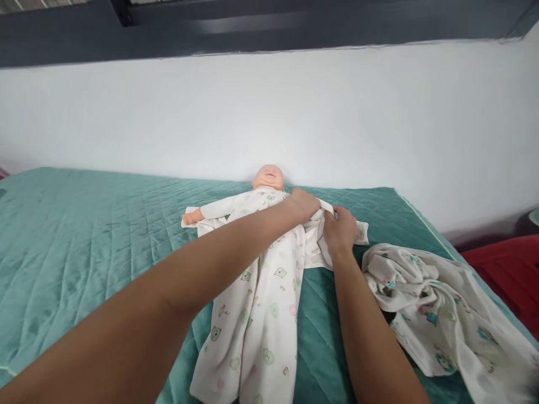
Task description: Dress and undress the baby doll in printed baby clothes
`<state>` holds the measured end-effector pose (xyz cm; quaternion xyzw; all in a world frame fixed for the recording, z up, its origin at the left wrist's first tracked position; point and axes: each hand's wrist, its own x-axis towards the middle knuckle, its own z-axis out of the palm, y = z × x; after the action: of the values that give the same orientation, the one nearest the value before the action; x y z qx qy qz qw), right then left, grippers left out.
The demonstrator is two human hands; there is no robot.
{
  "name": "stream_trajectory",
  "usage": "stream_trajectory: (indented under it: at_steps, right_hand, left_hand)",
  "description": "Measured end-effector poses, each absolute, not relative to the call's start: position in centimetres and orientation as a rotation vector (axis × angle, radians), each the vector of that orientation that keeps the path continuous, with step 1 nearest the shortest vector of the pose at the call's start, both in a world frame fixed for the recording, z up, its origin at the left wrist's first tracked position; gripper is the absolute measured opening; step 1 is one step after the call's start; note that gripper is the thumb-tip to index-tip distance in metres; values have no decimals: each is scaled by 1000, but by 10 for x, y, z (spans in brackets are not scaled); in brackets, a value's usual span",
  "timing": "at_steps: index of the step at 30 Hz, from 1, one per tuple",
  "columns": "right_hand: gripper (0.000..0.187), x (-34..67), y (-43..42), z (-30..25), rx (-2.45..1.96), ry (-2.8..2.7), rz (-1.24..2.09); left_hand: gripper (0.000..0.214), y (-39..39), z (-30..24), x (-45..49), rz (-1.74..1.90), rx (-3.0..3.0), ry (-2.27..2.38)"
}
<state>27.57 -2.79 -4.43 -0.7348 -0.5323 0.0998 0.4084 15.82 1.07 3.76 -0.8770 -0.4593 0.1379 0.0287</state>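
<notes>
A baby doll (269, 177) lies on its back on a teal quilted bed (92, 224), head toward the white wall. It wears a white sleepsuit (256, 314) printed with small green bears. My left hand (304, 203) reaches across the doll's chest and grips the sleepsuit fabric at the doll's right-side shoulder. My right hand (340, 231) is closed on the same sleeve, pinching the cloth beside the left hand. The doll's other arm (197, 215) sticks out to the left, its hand bare.
A crumpled white printed cloth (442, 308) lies on the bed to the right of my right forearm. The bed's right edge (425, 221) runs diagonally; beyond it is something red (505, 275). A white wall (269, 112) backs the bed.
</notes>
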Motion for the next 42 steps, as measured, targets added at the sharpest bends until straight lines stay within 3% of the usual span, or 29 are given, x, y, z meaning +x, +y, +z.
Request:
stream_trajectory:
  at_steps: [5,11,15,26,32,35,42]
  right_hand:
    - [32,287,-21,-54,-1611,-1159,399]
    - [45,291,-13,-55,-1247,-845,704]
    - [41,293,-14,-51,-1031,-651,911]
    - [43,306,-14,-51,-713,-547,1291]
    - [40,297,-14,-48,-940,-497,1154]
    - [34,290,-15,-44,-1069,-538,1002]
    - [32,253,-33,-33,-1476,-1303,187]
  left_hand:
    - [46,2,59,135,367,-2615,-1378]
    - [43,-15,88,109,384,-2522,-1415]
    - [40,-22,94,105,407,-2508,-1396]
    - [39,-6,56,120,339,-2640,-1382]
    - [48,-6,42,125,327,-2677,-1544]
    - [46,-29,50,102,-61,-2701,-1648]
    - [29,-88,20,-3,-1593,-2304,-2123]
